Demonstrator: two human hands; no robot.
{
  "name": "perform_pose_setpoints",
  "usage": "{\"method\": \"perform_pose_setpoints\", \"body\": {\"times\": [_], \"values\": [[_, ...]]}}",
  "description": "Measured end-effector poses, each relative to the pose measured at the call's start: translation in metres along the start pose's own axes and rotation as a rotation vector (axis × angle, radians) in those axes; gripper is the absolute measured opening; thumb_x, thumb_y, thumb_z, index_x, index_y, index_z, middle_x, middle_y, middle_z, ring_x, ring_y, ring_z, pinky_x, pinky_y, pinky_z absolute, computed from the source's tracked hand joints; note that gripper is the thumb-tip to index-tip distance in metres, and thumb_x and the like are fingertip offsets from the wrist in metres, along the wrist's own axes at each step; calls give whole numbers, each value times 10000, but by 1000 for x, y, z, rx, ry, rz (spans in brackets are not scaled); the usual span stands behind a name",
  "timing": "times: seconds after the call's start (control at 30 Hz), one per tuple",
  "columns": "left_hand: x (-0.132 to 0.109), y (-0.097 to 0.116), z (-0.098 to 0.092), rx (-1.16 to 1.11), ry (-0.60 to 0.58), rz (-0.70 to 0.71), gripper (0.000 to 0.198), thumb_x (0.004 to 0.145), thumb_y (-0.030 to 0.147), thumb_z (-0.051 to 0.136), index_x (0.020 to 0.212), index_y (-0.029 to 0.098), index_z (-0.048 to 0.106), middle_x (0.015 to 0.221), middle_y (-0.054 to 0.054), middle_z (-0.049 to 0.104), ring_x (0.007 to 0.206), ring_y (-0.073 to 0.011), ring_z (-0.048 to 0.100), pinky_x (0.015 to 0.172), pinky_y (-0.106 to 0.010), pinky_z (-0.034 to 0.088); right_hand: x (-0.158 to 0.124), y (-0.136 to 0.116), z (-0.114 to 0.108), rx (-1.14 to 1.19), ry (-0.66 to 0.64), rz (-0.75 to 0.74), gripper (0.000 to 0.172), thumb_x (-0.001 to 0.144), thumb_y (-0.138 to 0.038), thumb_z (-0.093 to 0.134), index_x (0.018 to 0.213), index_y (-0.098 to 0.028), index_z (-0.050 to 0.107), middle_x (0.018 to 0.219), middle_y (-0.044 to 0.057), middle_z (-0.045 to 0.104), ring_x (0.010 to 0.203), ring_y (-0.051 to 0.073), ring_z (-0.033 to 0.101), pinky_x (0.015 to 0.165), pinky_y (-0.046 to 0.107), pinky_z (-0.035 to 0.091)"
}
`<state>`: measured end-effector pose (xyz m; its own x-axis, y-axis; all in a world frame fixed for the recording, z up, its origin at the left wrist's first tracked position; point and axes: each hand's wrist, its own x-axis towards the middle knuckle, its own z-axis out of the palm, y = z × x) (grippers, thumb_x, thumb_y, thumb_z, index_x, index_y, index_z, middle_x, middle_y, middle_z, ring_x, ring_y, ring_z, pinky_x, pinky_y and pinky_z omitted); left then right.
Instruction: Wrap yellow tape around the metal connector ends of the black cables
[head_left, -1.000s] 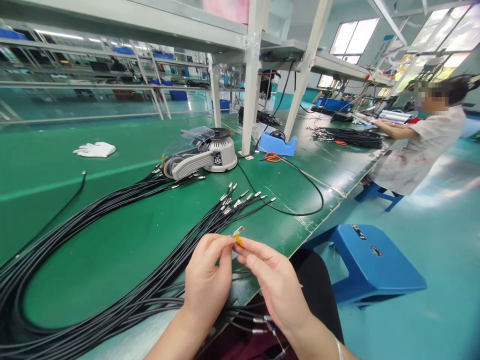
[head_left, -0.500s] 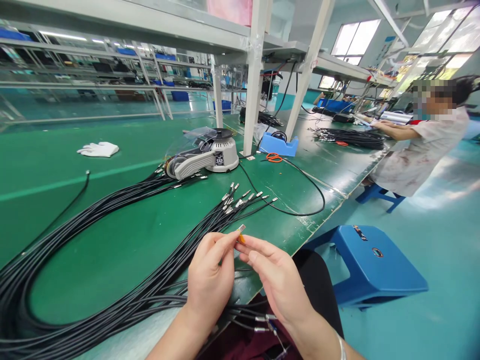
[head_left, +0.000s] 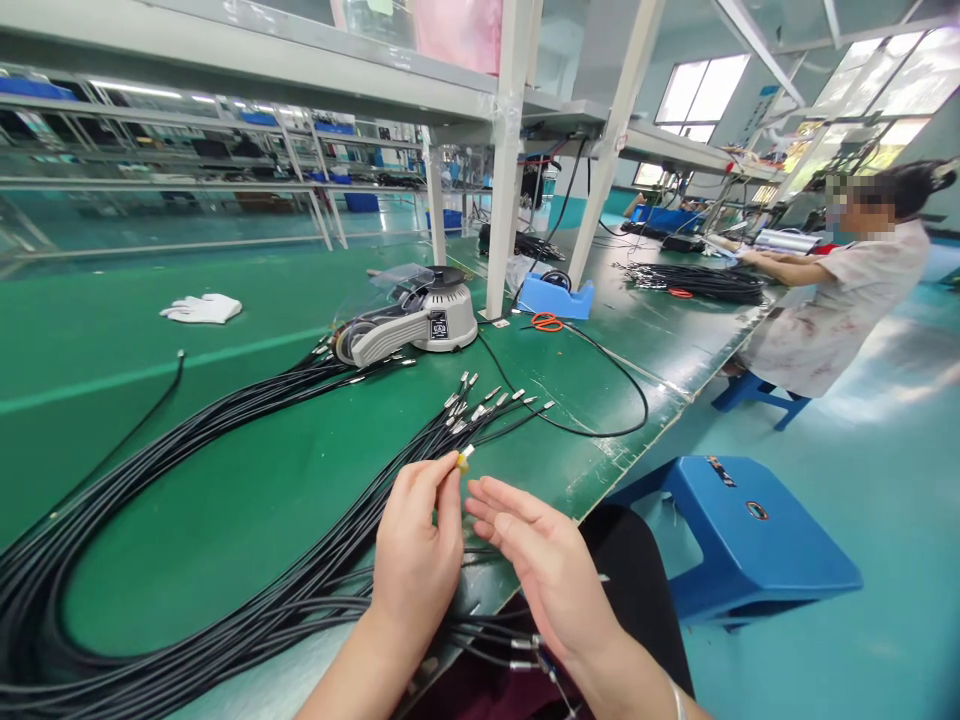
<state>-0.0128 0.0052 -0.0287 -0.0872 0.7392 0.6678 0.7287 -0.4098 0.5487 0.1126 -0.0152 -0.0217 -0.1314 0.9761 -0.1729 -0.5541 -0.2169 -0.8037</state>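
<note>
A green worktop (head_left: 210, 540) fills most of the view, with a long pale shelf (head_left: 262, 62) above it on upright posts. At the right, farther along the worktop, a co-worker (head_left: 855, 300) in a light patterned top sits on a low blue seat, arms reaching toward a dark heap of cables (head_left: 697, 283). A blue stool (head_left: 780, 535) stands on the floor nearer, just beside the worktop's edge.

A thick bundle of black cables (head_left: 34, 600) bends in a U across the left of the worktop, one end pointing toward a grey machine (head_left: 454, 325) with a round black top, the other fanning out in silver tips (head_left: 459, 424) beyond the hands. A blue holder (head_left: 559, 298) sits right of the machine, near a post; a white glove (head_left: 202, 309) lies well apart at the left.

The left hand (head_left: 416, 540) pinches a small connector (head_left: 469, 452) between thumb and forefinger, raised in front of the fanned tips. The right hand (head_left: 551, 560) is just beside it—fingers extended, loosely spread, apart from the connector. Orange scissors handles (head_left: 546, 322) lie before the blue holder. Smallest is a yellow piece (head_left: 463, 464) at the connector, by the left fingertips—its exact shape too small to tell.
</note>
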Motion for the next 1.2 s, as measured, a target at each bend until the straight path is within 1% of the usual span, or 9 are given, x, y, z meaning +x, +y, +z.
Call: {"method": "perform_pose_setpoints", "body": {"times": [0.13,0.2,0.3,0.4,0.53,0.67,0.83,1.03,1.2], "values": [[0,-3,0,38,-34,18,187,883,186,517,1044,195,612,896,-39,607,785,-133,592,713,-270,507,6,-6,-3,-87,31,-48,334,791,-351,667,1070,-173,634,1101,104,674,993,225,642,847,365,505],[-2,-4,1,63,-51,47,199,880,197,524,1060,201,606,894,-41,609,769,-139,587,701,-279,505,13,-11,-1,-174,30,-69,329,784,-411,660,1001,-165,629,1002,80,671,897,194,647,742,318,532],[-4,-5,2,85,-68,75,159,874,194,527,1016,194,599,870,-45,627,776,-156,587,710,-295,501,22,-13,5,-256,32,-32,360,727,-465,693,884,-150,614,839,31,630,751,146,617,608,257,531],[-3,-4,1,92,-66,84,86,867,184,530,926,183,592,816,-36,644,760,-159,592,705,-293,493,27,-8,9,-289,26,-5,338,693,-440,725,794,-144,596,712,-7,594,650,114,587,586,242,527],[0,-1,-1,55,-63,30,74,862,188,531,894,183,598,811,-26,650,752,-149,604,692,-277,486,25,0,7,-304,41,-61,270,723,-405,696,770,-156,600,697,-12,595,641,119,598,639,268,531],[1,3,-3,-14,-100,-65,90,857,218,531,842,194,616,782,-11,650,714,-140,608,656,-260,478,21,0,3,-382,43,-137,204,769,-362,651,772,-164,603,689,-6,605,660,136,595,675,289,503],[5,9,-7,-119,-211,-296,158,827,322,543,767,221,649,705,8,659,638,-147,609,596,-260,462,19,-4,3,-485,88,-212,165,760,-328,641,709,-180,590,646,-17,589,626,132,547,638,272,451],[11,15,-12,-278,-369,-603,246,771,431,548,731,201,628,447,57,514,431,-127,472,459,-245,365,18,-7,4,-509,108,-224,152,744,-317,637,673,-194,580,623,-30,587,594,127,528,613,258,435],[12,14,-11,-409,-425,-701,275,750,455,564,701,186,594,449,62,511,439,-112,474,487,-235,375,20,-7,3,-547,102,-248,140,756,-296,624,668,-193,589,631,-26,602,602,129,540,637,259,439]]}}
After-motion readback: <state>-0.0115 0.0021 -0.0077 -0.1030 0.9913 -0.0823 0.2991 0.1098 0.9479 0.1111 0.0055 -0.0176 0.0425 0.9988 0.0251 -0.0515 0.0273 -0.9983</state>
